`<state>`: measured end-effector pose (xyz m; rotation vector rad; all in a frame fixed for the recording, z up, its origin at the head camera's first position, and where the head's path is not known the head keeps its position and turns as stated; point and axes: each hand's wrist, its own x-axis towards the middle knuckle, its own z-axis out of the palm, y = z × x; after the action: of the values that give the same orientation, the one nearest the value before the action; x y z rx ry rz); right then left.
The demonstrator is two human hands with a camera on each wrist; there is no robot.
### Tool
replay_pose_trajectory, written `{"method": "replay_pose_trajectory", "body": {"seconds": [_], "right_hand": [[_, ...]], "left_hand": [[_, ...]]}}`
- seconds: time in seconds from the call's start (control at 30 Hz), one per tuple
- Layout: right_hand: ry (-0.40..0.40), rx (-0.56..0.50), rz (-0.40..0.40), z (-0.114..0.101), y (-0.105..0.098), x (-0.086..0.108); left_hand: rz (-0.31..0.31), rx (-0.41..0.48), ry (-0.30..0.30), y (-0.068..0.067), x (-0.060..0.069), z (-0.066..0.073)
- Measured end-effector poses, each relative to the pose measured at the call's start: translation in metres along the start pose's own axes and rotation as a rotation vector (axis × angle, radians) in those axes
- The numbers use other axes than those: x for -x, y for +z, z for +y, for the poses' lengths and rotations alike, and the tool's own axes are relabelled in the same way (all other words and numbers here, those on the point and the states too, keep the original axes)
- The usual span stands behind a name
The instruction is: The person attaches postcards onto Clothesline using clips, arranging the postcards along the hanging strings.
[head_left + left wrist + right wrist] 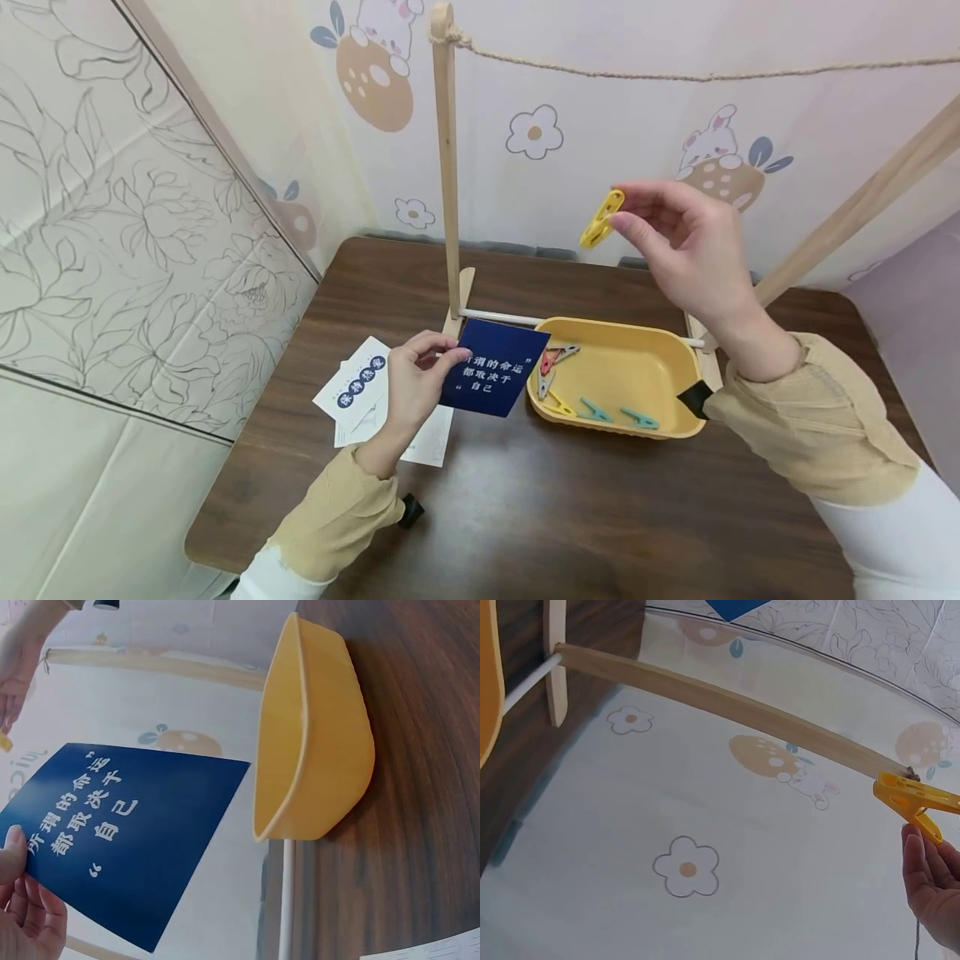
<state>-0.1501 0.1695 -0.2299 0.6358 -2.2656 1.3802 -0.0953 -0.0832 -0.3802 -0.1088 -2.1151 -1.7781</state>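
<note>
My left hand [420, 379] pinches the left edge of a dark blue card [495, 368] with white printed characters, held above the table. In the left wrist view, the thumb lies on the printed face of that card [127, 832]. Raised higher on the right, my right hand [693, 250] pinches a yellow clothespin [602, 219] between thumb and fingers, below the rope [705, 78]. The right wrist view shows the yellow clothespin [915, 799] up close, apart from the card.
A yellow basin [622, 375] holds several coloured clothespins. White cards [427, 437] lie on the brown table [570, 517] at left. A wooden post [447, 167] and a slanted one [862, 200] carry the rope. A white rod [498, 317] runs behind the basin.
</note>
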Motion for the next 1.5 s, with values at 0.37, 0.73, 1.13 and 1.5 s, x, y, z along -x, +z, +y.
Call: {"method": "replay_pose_trajectory", "body": {"seconds": [0.37, 0.73, 1.13, 1.5], "right_hand": [[-0.074, 0.055, 0.001, -0.018, 0.001, -0.022], [-0.066, 0.084, -0.005, -0.027, 0.005, -0.041], [-0.061, 0.171, 0.027, -0.03, 0.006, -0.059], [-0.047, 0.123, 0.052, -0.035, 0.01, -0.074]], "left_hand": [[0.021, 0.057, 0.035, 0.0, -0.018, 0.013], [0.059, 0.094, 0.018, 0.003, -0.036, 0.02], [0.073, 0.113, 0.031, 0.008, -0.053, 0.032], [0.121, 0.147, 0.055, 0.003, -0.073, 0.047]]}}
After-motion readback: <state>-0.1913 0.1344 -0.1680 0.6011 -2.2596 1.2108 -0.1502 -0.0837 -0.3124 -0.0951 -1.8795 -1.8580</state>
